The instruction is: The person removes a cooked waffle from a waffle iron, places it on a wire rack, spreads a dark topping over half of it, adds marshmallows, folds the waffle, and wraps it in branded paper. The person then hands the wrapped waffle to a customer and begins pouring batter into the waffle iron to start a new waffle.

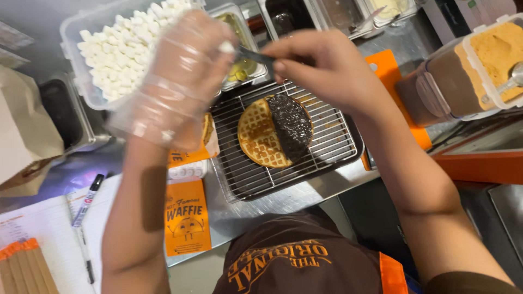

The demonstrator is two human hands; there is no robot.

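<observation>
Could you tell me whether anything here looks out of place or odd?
Only the left hand wears a clear glove; the right hand is bare. The waffle on the wire rack has dark topping on one half only.

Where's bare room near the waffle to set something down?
Free: wire rack in front of and right of the waffle; steel counter between rack and orange sleeve. Crowded: behind the rack, where both hands meet over the marshmallow tub.
</observation>
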